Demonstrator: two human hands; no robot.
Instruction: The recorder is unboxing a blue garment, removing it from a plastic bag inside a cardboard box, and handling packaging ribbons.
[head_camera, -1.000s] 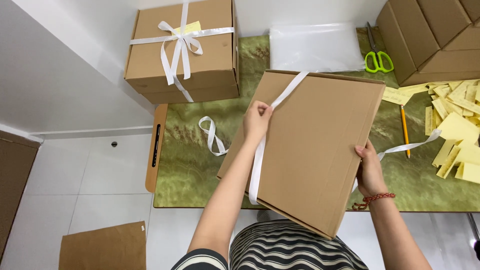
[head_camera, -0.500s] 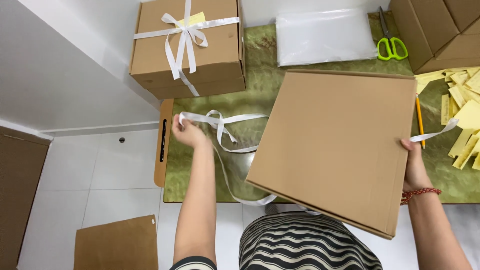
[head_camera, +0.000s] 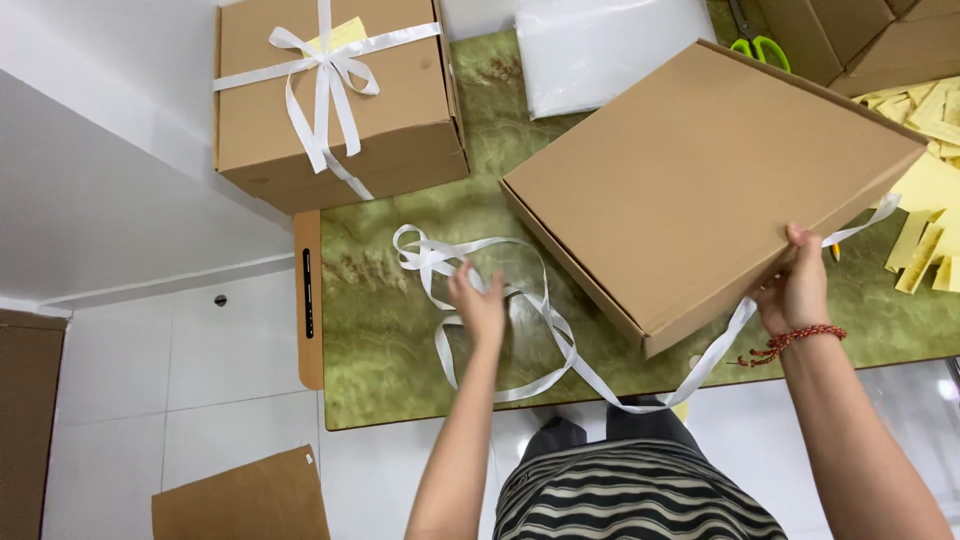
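View: one head camera, worn by the person.
Facing: steeply down over the near edge of the table (head_camera: 400, 330).
Nearness: close; both forearms enter from the bottom.
Span: table's left edge and white floor (head_camera: 150, 380) at left; table's far edge cropped.
Shared: no second view.

The green scissors (head_camera: 760, 47) and the stacked cartons (head_camera: 850, 40) are cut off by the top edge.

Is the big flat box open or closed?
Closed: the flat box shows no raised flap, and the right hand holds its corner.
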